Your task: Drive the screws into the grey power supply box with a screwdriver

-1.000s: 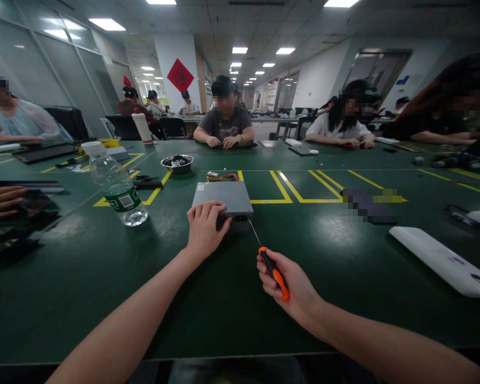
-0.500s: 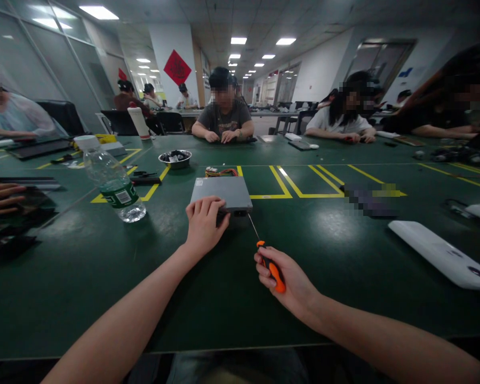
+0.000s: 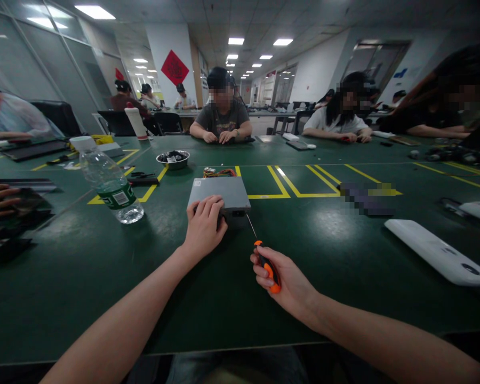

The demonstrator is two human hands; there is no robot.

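Note:
A grey metal computer power supply [image 3: 228, 191] lies flat on the green table, its socket side facing me and its bundle of coloured cables [image 3: 220, 172] at the far side. My left hand [image 3: 206, 221] grips its near left part, fingers over the top and thumb against the front face. An orange and black screwdriver [image 3: 269, 272] is held in my right hand [image 3: 284, 274], fingers wrapped round the handle. Its thin shaft points up and left, with the tip at the front face's right end, beside the socket. Whether the tip sits in a screw is too small to tell.
A water bottle [image 3: 114, 186] stands left, near another person's hand [image 3: 0, 200] on a circuit board. Beyond are a metal bowl [image 3: 173, 159] of small dark parts and yellow tape lines [image 3: 270, 196]. A white device [image 3: 440, 253] lies right. Several people sit around.
The whole view has shifted slightly. Both hands, the power supply and the screwdriver keep nearly the same places relative to each other.

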